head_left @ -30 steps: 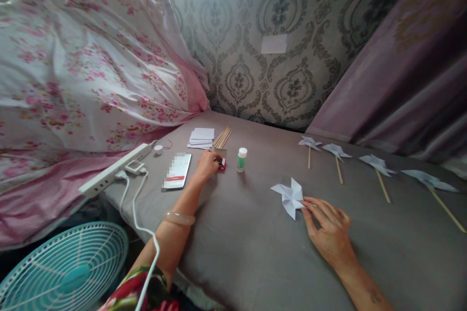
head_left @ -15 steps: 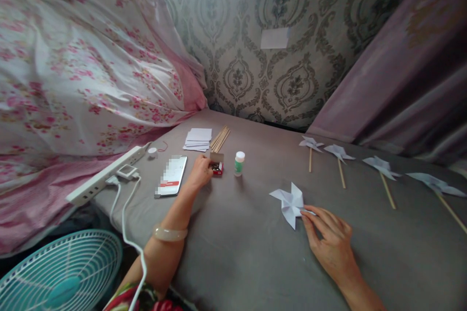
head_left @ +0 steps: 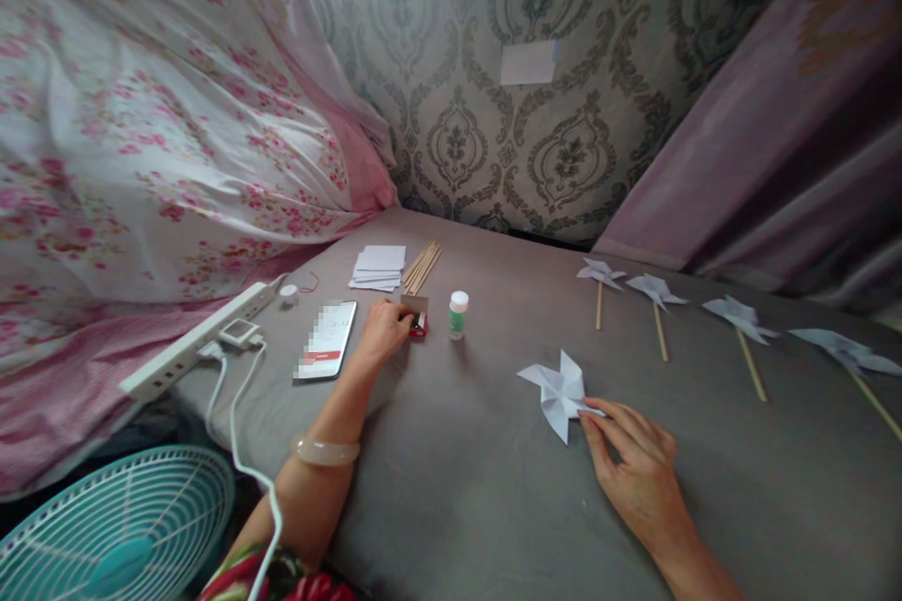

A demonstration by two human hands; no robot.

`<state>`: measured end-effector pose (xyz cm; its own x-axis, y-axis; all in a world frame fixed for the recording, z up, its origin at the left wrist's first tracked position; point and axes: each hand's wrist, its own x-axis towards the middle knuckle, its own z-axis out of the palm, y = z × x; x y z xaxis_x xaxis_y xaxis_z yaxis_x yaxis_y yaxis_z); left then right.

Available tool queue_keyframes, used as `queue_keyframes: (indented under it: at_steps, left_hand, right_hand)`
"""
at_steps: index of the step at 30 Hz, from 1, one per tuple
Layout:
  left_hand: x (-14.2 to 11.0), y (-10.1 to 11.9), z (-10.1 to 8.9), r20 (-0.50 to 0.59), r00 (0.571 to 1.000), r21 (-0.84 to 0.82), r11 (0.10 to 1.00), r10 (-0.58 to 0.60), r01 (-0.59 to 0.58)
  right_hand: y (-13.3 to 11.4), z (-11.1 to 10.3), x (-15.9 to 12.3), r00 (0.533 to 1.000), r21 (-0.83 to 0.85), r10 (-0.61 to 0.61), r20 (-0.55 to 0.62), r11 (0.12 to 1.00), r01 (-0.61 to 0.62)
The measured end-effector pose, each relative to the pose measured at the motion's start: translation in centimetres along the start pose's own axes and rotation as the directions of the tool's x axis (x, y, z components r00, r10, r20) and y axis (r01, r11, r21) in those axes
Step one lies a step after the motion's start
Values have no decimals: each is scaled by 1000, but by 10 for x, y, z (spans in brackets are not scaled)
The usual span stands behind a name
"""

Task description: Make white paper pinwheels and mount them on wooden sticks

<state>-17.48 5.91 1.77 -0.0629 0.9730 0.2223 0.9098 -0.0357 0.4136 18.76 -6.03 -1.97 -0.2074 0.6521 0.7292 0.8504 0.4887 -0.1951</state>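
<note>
A white paper pinwheel (head_left: 562, 394) without a stick lies on the grey cloth. My right hand (head_left: 634, 460) pinches one of its blades between thumb and fingers. Farther off to the left, my left hand (head_left: 386, 329) reaches into a small red box (head_left: 420, 330) with its lid raised and small dark items inside. The fingers of that hand are bent together at the box, and what they pinch is too small to make out. Just right of the box stands a small bottle (head_left: 458, 315) with a white cap and green label.
Wooden sticks (head_left: 423, 267) lie beside a stack of white paper (head_left: 379, 267). Several pinwheels on sticks, one of them a finished pinwheel (head_left: 657, 290), line the right side. A phone (head_left: 326, 343), a power strip (head_left: 197, 343) with white cables and a fan (head_left: 119, 526) are at left.
My left fingers have shifted slightly, deeper over the open red box. My right hand keeps its pinch on the pinwheel, almost unmoved. The view has shifted a little.
</note>
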Motion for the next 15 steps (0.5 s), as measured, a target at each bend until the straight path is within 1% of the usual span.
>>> queue_keyframes:
  at_steps: [5, 11, 13, 15]
  left_hand:
    - [0, 6, 2, 6, 999, 10, 999, -33, 33]
    - [2, 6, 5, -18, 997, -22, 997, -71, 70]
    - [1, 7, 7, -43, 996, -14, 997, -82, 81]
    - [-2, 9, 9, -90, 992, 6, 996, -88, 89]
  right_hand:
    - [0, 0, 0, 1000, 13, 7, 12, 1000, -7]
    - [0, 1, -1, 1000, 25, 24, 14, 999, -25]
    - [0, 1, -2, 999, 26, 29, 21, 999, -29]
    - [1, 1, -2, 999, 27, 28, 23, 999, -28]
